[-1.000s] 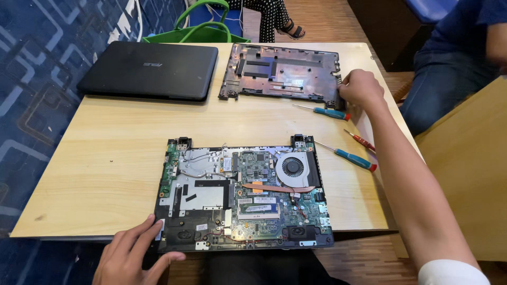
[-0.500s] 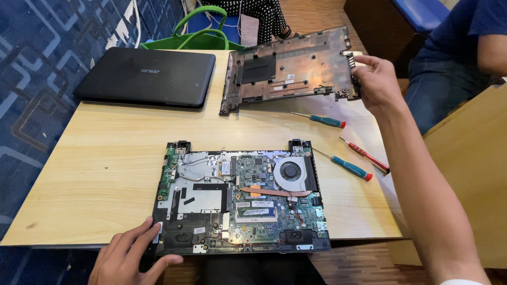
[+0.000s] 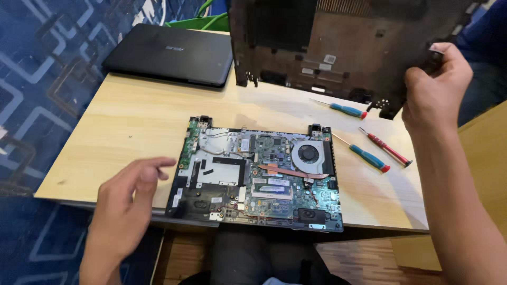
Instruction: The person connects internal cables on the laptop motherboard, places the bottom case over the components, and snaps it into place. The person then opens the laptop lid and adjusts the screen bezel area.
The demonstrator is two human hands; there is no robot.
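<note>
Hovering left of the opened laptop (image 3: 256, 179), your left hand (image 3: 124, 206) spreads loose fingers, holding nothing. Right of it, your right hand (image 3: 435, 87) clamps the bottom cover (image 3: 327, 47) raised above it; keep that corner grip firm, clear of the screwdrivers (image 3: 364, 155).

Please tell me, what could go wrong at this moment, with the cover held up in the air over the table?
1. The right hand alone grips the dark bottom cover by one corner; it may slip and fall onto the screwdrivers or the board.
2. The opened laptop lies at the near edge of the table, its circuit board and fan exposed; a nudge from the left hand beside it could push it off.
</note>
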